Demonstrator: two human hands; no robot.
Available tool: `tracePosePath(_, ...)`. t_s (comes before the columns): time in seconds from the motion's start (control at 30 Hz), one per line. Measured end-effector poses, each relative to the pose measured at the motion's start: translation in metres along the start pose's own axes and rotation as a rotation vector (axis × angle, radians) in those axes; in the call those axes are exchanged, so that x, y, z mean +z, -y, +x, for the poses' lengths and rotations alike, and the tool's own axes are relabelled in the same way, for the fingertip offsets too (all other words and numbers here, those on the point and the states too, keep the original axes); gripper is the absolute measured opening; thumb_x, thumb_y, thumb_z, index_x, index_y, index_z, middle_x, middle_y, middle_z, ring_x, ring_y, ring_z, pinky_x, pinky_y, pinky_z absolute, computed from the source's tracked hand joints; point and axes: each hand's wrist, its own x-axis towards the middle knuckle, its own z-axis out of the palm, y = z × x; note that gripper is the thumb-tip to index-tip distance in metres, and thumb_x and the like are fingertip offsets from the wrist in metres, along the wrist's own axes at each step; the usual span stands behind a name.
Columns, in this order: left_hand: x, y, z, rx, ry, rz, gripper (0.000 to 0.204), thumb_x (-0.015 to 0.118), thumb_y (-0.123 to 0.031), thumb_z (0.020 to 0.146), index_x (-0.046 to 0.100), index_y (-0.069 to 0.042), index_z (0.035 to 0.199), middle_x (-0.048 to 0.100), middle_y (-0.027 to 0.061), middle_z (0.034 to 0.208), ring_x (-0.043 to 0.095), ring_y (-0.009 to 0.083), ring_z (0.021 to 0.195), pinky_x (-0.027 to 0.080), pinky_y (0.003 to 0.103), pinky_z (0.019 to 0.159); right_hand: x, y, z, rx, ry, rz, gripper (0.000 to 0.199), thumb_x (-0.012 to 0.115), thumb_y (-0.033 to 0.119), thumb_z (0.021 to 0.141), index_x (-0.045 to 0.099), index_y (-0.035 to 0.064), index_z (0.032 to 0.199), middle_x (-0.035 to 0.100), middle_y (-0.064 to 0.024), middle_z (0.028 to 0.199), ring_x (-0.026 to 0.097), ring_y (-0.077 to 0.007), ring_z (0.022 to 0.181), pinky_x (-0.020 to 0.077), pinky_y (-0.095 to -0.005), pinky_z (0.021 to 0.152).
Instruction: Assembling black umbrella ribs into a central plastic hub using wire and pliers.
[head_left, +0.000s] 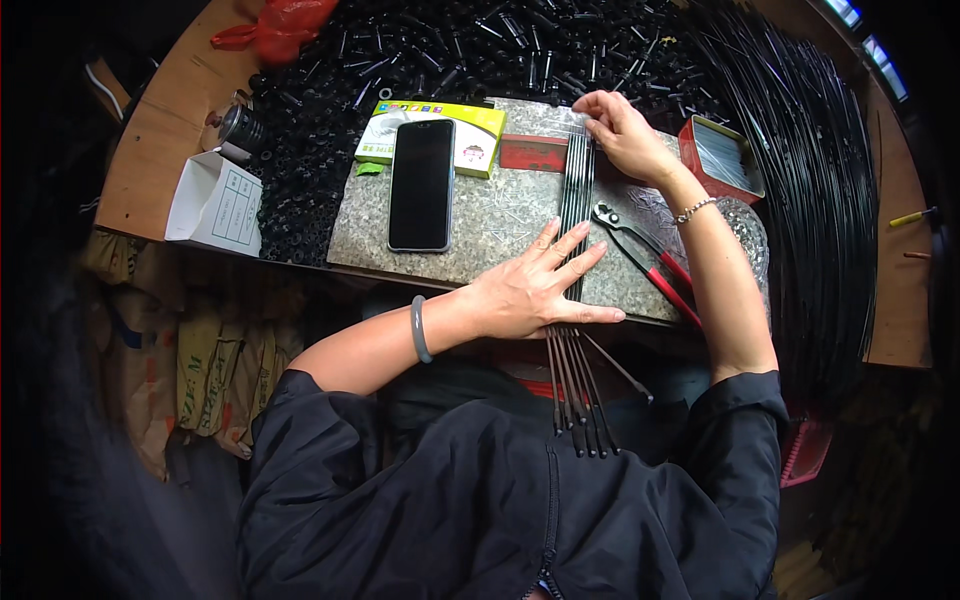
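Observation:
Several thin black rods (576, 190) lie side by side on a grey speckled stone slab (490, 215), their near ends sticking out over my lap. My left hand (535, 287) lies flat, fingers spread, pressing the rods down near the slab's front edge. My right hand (622, 130) touches the far ends of the rods with its fingertips. Red-handled pliers (640, 250) lie on the slab just right of the rods, between my two hands.
A black phone (421, 184) and a yellow-green box (440, 130) lie on the slab's left. A heap of small black parts (450, 50) fills the back. A red tin (722, 158) and long black rods (820, 190) are at right, a white box (215, 203) at left.

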Motion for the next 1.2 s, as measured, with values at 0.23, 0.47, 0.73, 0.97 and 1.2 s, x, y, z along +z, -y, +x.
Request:
tracePosePath(0.23,-0.010,-0.006,-0.002,-0.042,0.008,-0.109,0.089,0.075,-0.036,0.058,0.031,-0.039,0.135,0.030,0.0171,0.139,0.024,0.0434,0.129,0.024,0.063,0.100,-0.113,-0.020,-0.039,0.281,-0.159,-0.558,0.016,0.062,0.017,0.078,0.064,0.0027,0.085,0.064,-0.0152,0.082,0.063,-0.0284,0.078,0.0495,-0.0358,0.069)
tracePosePath(0.47,-0.071,-0.028,0.017,-0.071,-0.212,-0.749,0.062,0.067,-0.036,0.077,0.046,-0.003,0.126,0.050,0.0179,0.125,0.040,0.0330,0.124,0.029,0.048,0.102,-0.122,-0.034,-0.074,0.280,-0.021,-0.691,0.013,0.065,0.012,0.071,0.067,0.0024,0.080,0.063,-0.0150,0.078,0.060,-0.0293,0.084,0.0479,-0.0377,0.076)
tracePosePath(0.73,-0.125,-0.040,0.036,-0.044,-0.168,-0.934,0.033,0.058,-0.015,0.086,0.055,-0.002,0.117,0.066,0.0130,0.093,0.065,0.0255,0.087,0.050,0.031,0.076,-0.122,-0.034,-0.081,0.482,-0.088,-0.619,0.020,0.067,0.023,0.074,0.068,0.0086,0.089,0.065,-0.0138,0.090,0.062,-0.0291,0.086,0.0484,-0.0373,0.078)
tracePosePath(0.97,-0.127,-0.045,0.030,-0.044,-0.185,-0.855,0.033,0.060,-0.011,0.083,0.056,-0.003,0.115,0.067,0.0114,0.088,0.066,0.0246,0.082,0.051,0.030,0.072,-0.123,-0.040,-0.080,0.462,-0.085,-0.678,0.019,0.067,0.022,0.074,0.067,0.0078,0.085,0.065,-0.0123,0.088,0.062,-0.0285,0.085,0.0485,-0.0383,0.076)
tracePosePath(1.2,-0.127,-0.051,0.027,-0.022,-0.218,-0.752,0.024,0.065,-0.004,0.077,0.064,-0.002,0.101,0.067,0.0111,0.086,0.065,0.0231,0.077,0.052,0.029,0.067,-0.122,-0.026,-0.078,0.484,-0.039,-0.634,0.014,0.067,0.018,0.072,0.068,0.0090,0.083,0.066,-0.0119,0.084,0.063,-0.0277,0.083,0.0489,-0.0374,0.074)
